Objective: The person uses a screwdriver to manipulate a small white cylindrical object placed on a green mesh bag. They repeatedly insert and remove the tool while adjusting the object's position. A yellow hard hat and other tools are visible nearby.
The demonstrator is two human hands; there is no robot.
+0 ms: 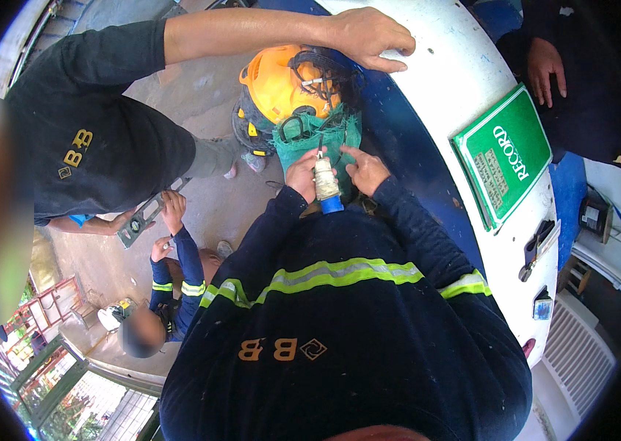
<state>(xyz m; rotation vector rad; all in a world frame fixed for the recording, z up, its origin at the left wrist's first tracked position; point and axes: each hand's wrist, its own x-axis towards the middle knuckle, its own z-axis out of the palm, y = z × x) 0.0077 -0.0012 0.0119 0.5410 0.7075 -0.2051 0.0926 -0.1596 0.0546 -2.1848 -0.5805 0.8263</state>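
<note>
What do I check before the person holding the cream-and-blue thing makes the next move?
1. Left hand gripping the cream-and-blue cylinder: ok.
2. Right hand free of anything small: cannot tell.
3. Yellow helmet clear of both those hands: ok.
4. Green sack fastened shut: cannot tell.
5. Green book lying on the white counter, away from those hands: ok.

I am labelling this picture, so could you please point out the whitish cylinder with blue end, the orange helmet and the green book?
Whitish cylinder (324, 180), head view: middle of its pale body.
Orange helmet (269, 87), head view: its domed shell.
Green book (505, 154), head view: middle of its cover.
</note>
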